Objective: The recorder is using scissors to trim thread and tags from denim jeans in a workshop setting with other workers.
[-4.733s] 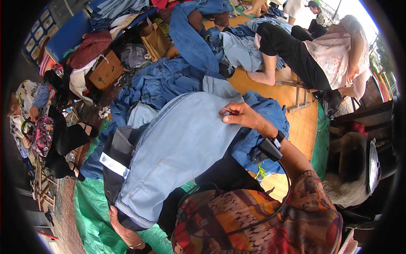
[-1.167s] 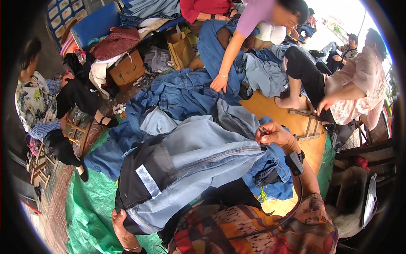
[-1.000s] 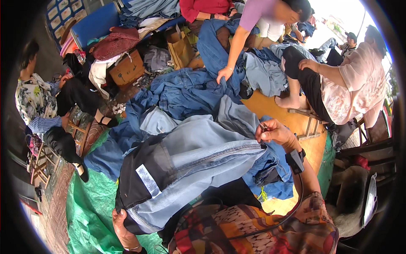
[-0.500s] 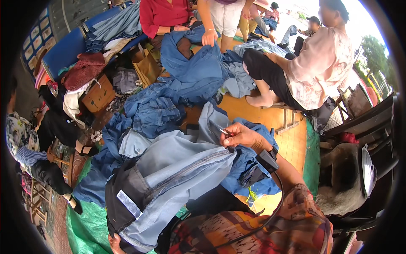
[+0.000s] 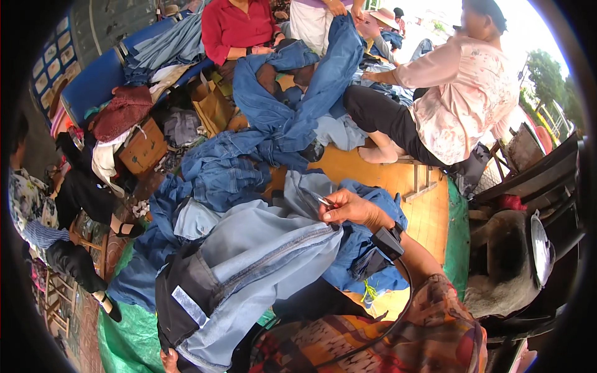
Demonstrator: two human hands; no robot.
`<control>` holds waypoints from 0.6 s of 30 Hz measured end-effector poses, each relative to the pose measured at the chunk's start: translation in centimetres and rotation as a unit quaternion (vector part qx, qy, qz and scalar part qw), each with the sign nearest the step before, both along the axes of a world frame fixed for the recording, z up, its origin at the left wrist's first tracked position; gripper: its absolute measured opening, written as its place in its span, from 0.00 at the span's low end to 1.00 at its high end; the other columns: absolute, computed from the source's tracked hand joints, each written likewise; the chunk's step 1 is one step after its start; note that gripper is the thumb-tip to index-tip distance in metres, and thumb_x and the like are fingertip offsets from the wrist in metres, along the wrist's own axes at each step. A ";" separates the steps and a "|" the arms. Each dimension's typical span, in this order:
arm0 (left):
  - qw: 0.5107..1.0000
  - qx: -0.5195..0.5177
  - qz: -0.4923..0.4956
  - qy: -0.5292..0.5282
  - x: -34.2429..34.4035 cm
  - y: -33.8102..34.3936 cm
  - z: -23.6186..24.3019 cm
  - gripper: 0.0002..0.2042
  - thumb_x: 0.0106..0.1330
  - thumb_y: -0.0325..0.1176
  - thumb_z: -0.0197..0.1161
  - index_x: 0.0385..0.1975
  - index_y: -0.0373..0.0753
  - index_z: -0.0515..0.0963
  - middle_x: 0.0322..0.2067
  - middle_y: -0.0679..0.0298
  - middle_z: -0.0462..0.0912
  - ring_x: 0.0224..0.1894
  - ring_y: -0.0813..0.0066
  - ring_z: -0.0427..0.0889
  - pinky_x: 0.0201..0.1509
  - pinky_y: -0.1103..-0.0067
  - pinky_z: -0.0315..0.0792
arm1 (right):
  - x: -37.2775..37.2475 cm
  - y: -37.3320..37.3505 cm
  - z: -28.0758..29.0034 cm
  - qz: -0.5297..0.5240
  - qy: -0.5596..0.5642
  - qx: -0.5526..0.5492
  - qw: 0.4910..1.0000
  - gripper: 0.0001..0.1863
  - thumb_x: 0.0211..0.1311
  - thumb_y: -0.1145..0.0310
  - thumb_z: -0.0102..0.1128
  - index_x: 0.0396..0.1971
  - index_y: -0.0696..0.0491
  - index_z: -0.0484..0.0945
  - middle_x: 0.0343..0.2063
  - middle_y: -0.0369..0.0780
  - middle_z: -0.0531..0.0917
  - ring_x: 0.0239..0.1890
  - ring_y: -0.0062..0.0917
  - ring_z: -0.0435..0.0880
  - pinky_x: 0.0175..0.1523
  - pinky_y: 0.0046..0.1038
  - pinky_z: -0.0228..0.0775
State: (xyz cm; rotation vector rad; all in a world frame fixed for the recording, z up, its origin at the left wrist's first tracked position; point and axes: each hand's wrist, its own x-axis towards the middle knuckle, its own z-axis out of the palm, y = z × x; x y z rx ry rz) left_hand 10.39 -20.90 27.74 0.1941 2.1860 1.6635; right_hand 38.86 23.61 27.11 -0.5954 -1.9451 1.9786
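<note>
Light blue jeans (image 5: 267,242), turned inside out with dark pocket cloth and a pale label, stretch across my lap. At the lower edge my left hand (image 5: 169,359) has its fingers closed on the jeans' end; most of that hand is out of the picture. My right hand (image 5: 354,210) is closed at the other end of the jeans, by the raised side seam. From its fingers pokes a small metal-tipped tool (image 5: 326,202), whose kind I cannot make out. Whether those fingers also pinch the cloth is hidden.
Piles of darker blue jeans (image 5: 227,171) lie ahead on the yellow floor (image 5: 351,163). A seated person (image 5: 460,93) is at the right, others at the far side and left. A wooden stool (image 5: 420,180), a green sheet (image 5: 127,339) and dark furniture (image 5: 528,186) surround me.
My right hand has shifted slightly left with the tool and the jeans. Across from me, a standing person has lifted a leg of dark blue jeans higher. The person at the right has extended an arm.
</note>
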 end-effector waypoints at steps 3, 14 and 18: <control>0.994 -0.025 -0.040 0.101 0.1 -0.3 -0.2 0.25 0.62 0.50 0.55 0.48 0.33 0.73 0.46 0.59 0.75 0.45 0.71 0.72 0.53 0.80 0.60 | 0.3 0.0 -0.1 -0.002 0.003 -0.004 1.000 0.10 0.53 0.63 0.64 0.29 0.54 0.79 0.22 0.28 0.78 0.22 0.09 0.68 0.25 0.13 0.56; 0.992 -0.032 -0.048 0.116 0.4 -0.3 -0.2 0.19 0.66 0.42 0.49 0.47 0.32 0.74 0.48 0.50 0.74 0.51 0.61 0.71 0.58 0.73 0.59 | -0.7 -0.2 0.3 -0.011 -0.007 -0.009 1.000 0.08 0.53 0.65 0.63 0.28 0.54 0.79 0.20 0.28 0.76 0.20 0.08 0.66 0.24 0.13 0.55; 0.993 0.112 -0.019 -0.039 0.4 0.9 0.2 0.20 0.60 0.42 0.56 0.47 0.34 0.72 0.46 0.59 0.74 0.47 0.68 0.71 0.56 0.76 0.59 | -0.9 -0.1 0.2 -0.006 -0.008 0.003 1.000 0.09 0.53 0.67 0.63 0.28 0.57 0.78 0.17 0.29 0.73 0.19 0.10 0.66 0.24 0.14 0.56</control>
